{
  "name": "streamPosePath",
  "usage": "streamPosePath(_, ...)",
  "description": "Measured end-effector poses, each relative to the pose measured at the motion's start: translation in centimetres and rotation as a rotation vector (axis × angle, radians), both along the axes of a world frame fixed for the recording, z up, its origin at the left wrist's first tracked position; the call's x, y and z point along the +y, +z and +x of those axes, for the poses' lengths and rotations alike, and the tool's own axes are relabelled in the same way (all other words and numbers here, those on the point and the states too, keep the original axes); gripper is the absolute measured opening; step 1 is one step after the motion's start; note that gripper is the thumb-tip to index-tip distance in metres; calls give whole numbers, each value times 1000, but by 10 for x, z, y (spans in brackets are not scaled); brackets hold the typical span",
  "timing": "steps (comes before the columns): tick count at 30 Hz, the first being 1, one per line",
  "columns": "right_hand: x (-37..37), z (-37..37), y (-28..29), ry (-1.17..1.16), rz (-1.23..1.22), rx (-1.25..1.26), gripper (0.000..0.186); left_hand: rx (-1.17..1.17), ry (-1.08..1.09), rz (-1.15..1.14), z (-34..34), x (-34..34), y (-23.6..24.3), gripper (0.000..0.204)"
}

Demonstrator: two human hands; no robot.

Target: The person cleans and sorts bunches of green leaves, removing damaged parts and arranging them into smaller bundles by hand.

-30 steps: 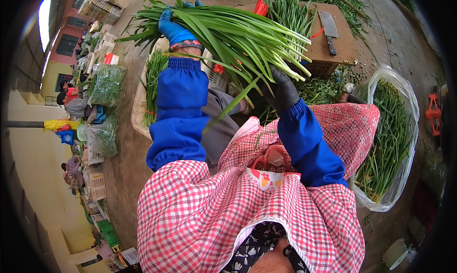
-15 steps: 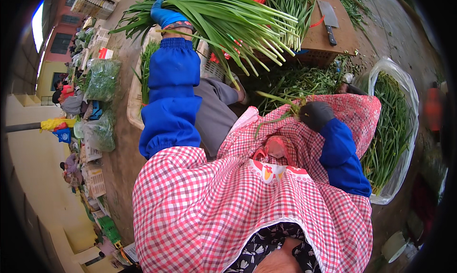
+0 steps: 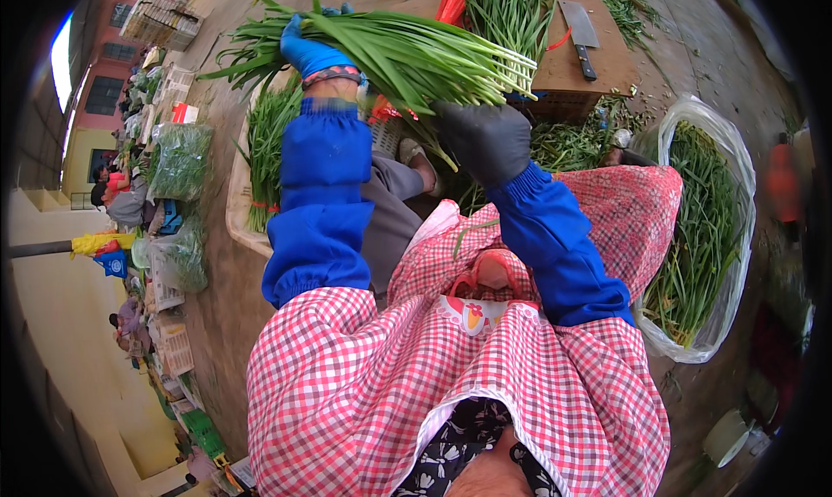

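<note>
A thick bunch of garlic chives (image 3: 407,51), with broad green leaves and pale stems, lies across my left hand (image 3: 310,51), which wears a blue glove and is closed round the leafy part. The pale ends point right. My right hand (image 3: 487,142), in a dark glove, is up against the underside of the stems near those ends. Its fingers look curled, but their tips are partly hidden, so what they pinch does not show. My red checked apron (image 3: 451,358) spreads over my lap.
A cleaver (image 3: 579,33) and another tied bunch of chives (image 3: 507,20) lie on a brown board (image 3: 594,77) ahead. Leaf trimmings (image 3: 568,143) cover the ground below. At right stands a clear plastic bag (image 3: 747,181) of greens; at left, a pale crate (image 3: 238,198) holds more chives.
My right hand has moved from over my lap up and left to the stems; the stalk seen at its fingers before no longer shows there. My left hand still holds the bunch, shifted slightly.
</note>
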State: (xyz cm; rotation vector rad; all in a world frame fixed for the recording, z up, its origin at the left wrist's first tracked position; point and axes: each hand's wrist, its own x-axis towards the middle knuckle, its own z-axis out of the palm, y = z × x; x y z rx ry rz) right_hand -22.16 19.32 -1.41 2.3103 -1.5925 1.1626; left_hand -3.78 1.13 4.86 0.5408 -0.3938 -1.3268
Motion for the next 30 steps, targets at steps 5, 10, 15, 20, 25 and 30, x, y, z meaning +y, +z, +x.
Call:
streamPosePath(5,50,-25,-14,452,315,-651,17,113,-202,-82,64,-25,-16,35)
streamPosePath(10,88,-65,-58,545,485,-675,17,278,-265,-47,63,-23,-18,29)
streamPosePath(15,106,-105,-75,214,923,69,27,323,-301,-98,80,-36,-24,33)
streamPosePath(20,69,-97,-79,236,946,-771,35,305,-380,-156,95,-23,-9,36)
streamPosePath(25,7,-70,-76,502,1001,-1461,42,198,-481,-271,77,-20,-5,24)
streamPosePath(30,-19,-29,-79,684,936,-1991,27,42,-582,-371,58,4,12,30)
